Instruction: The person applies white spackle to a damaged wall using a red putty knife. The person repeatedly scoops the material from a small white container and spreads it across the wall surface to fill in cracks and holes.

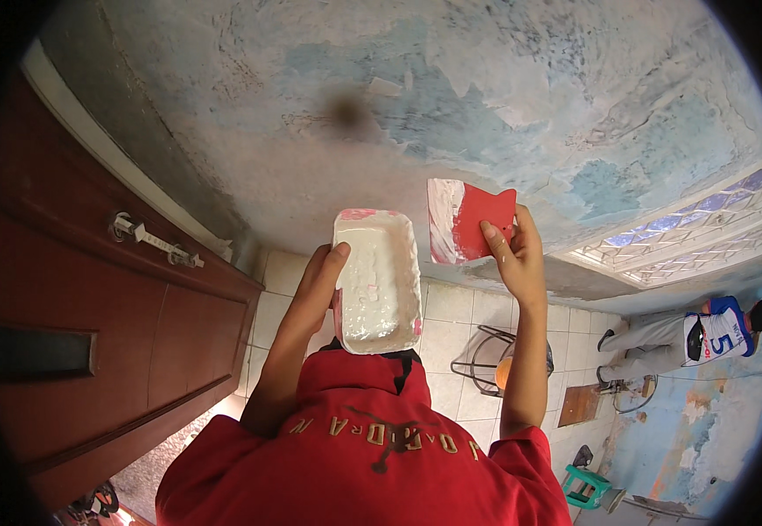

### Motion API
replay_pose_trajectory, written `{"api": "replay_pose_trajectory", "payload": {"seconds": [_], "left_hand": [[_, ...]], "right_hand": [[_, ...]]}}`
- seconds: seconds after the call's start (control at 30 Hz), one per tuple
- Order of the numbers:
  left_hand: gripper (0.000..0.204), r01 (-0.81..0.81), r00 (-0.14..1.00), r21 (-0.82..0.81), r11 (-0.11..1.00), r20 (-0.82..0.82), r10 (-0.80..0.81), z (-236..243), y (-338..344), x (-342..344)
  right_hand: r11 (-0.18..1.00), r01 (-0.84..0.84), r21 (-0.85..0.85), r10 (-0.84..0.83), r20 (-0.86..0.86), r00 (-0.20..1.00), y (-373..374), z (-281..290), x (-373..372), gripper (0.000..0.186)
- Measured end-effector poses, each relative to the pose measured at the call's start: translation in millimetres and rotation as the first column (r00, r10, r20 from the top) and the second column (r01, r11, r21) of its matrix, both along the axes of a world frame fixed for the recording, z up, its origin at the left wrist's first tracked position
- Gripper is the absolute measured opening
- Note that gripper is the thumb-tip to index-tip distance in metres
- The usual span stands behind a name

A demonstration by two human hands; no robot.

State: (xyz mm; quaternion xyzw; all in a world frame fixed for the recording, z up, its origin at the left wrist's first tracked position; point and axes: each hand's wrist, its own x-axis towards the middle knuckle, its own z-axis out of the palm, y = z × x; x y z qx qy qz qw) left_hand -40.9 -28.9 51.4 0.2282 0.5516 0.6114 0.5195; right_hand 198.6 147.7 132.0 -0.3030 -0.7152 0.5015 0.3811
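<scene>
My left hand (318,285) grips the left side of a rectangular plastic tub (418,298), thumb over its rim. White paste coats the tub's inside, and pink patches show on its edge. To its right, my right hand (519,254) pinches a flat red plastic putty spreader (479,215), thumb on its face. White paste covers the spreader's left edge. Both are held up in front of a patchy wall (346,70), with peeling blue and whitish areas. I cannot tell whether the spreader touches the wall.
A brown door (135,324) with a metal handle (155,241) stands at left. A dark-framed stool (486,359) with something orange is on the tiled floor (446,307). At right are a barred window (661,241), another person (687,337) and a green stool (584,486).
</scene>
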Motion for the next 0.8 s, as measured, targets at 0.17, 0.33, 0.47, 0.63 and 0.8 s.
{"api": "replay_pose_trajectory", "payload": {"seconds": [0.17,0.33,0.47,0.63,0.8], "left_hand": [[0.076,-0.012,1.000,0.013,1.000,0.019,0.012,-11,-1,1],[0.074,-0.030,0.965,-0.064,0.997,0.259,0.046,9,-1,16],[0.075,0.003,0.964,-0.054,0.999,0.265,0.012,9,-9,16],[0.069,0.078,0.949,-0.020,0.997,0.307,-0.069,-3,-13,14],[0.072,0.008,0.970,-0.101,0.995,0.241,0.017,-9,-15,15]], "right_hand": [[0.976,0.054,0.210,-0.082,0.130,0.988,-3,-5,-11,0.025],[0.950,0.036,0.311,-0.035,-0.011,0.999,-36,-90,-23,0.022],[0.980,-0.119,0.162,0.090,0.175,0.981,-67,-92,-26,0.041],[0.995,-0.094,-0.025,0.097,0.203,0.974,-69,-127,-31,0.050],[0.996,-0.062,0.069,0.040,0.282,0.958,-66,-126,-30,0.051]]}}
